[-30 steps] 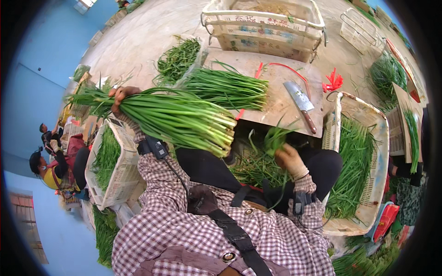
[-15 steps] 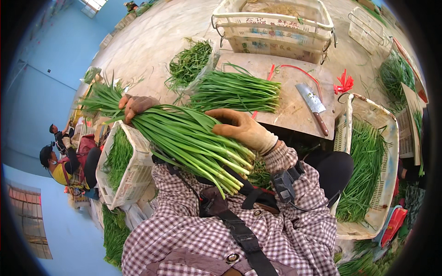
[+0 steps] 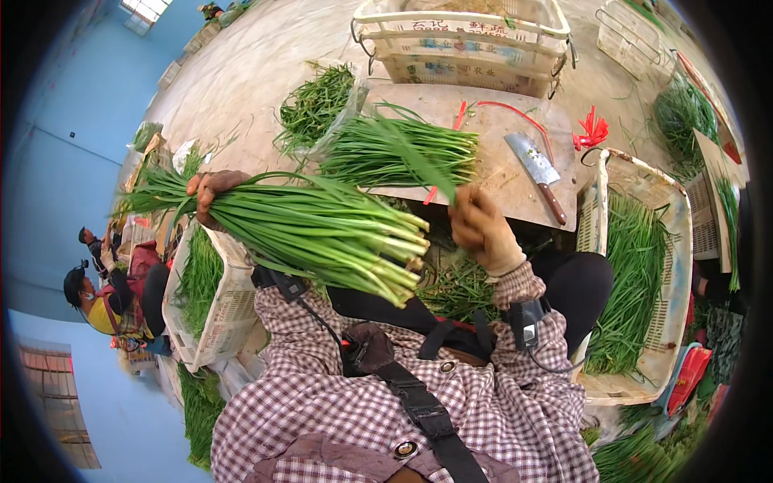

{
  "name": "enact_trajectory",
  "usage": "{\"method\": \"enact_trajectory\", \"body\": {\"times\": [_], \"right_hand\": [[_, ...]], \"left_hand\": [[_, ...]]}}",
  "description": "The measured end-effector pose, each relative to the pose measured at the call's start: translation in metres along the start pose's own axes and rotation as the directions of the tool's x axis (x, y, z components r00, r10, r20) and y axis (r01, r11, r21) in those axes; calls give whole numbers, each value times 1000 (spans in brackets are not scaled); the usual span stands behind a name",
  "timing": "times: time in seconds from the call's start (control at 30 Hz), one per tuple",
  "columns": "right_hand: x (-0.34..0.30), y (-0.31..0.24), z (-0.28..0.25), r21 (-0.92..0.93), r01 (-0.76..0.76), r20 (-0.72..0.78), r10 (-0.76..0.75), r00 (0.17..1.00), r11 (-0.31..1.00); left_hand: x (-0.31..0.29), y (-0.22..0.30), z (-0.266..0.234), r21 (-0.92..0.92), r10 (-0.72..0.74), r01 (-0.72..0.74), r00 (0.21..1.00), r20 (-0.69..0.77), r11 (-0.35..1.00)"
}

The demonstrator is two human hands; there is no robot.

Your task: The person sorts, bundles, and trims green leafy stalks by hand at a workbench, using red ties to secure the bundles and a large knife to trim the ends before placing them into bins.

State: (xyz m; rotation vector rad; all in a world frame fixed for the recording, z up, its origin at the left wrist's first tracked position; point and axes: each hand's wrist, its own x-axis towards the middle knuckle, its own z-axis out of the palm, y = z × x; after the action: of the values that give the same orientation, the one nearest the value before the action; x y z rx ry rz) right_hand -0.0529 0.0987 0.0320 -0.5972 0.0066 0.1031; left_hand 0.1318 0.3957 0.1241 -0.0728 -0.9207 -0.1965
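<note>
My gloved left hand [image 3: 216, 193] is closed around the leafy end of a thick bunch of garlic chives [image 3: 322, 229], whose pale cut stems point right over my lap. To the right of those stems, my gloved right hand [image 3: 485, 229] pinches a loose chive leaf [image 3: 431, 173]. The leaf is blurred and slants up and left from the fingers. Behind it, another pile of garlic chives [image 3: 378, 149] lies on a low board [image 3: 499, 181]. A cleaver [image 3: 533, 165] with a wooden handle rests on the board's right part, beside a red strip [image 3: 523, 118].
White plastic crates of chives stand at my left [image 3: 233, 310] and right [image 3: 680, 282]. Stacked crates [image 3: 463, 68] are beyond the board, near a clear bag of greens [image 3: 322, 105]. Loose greens [image 3: 459, 290] lie below my hands. Another person [image 3: 121, 298] sits far left.
My right hand has come off the bunch and moved right, now pinching a single leaf. The bunch's stem end has swung up to lie more level, still in my left hand.
</note>
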Motion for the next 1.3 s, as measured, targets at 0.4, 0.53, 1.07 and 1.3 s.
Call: {"method": "enact_trajectory", "body": {"times": [0.4, 0.53, 1.07, 1.3], "right_hand": [[10, 0, 18, -845, 231, 187, -138, 973, 483], [29, 7, 62, -615, 211, 310, -12, 951, 760], [-57, 15, -79, -943, -212, -157, -219, 963, -257], [-27, 25, 10, -977, 210, 153, -572, 806, 36]], "left_hand": [[7, -20, 32, -166, -91, 88, 996, -13, 982], [7, -48, 37, -208, -105, 103, 994, 0, 973], [-126, 83, -48, 387, 288, 484, 269, -919, 785], [-180, 69, -51, 309, 422, 523, -109, -900, 794]]}}
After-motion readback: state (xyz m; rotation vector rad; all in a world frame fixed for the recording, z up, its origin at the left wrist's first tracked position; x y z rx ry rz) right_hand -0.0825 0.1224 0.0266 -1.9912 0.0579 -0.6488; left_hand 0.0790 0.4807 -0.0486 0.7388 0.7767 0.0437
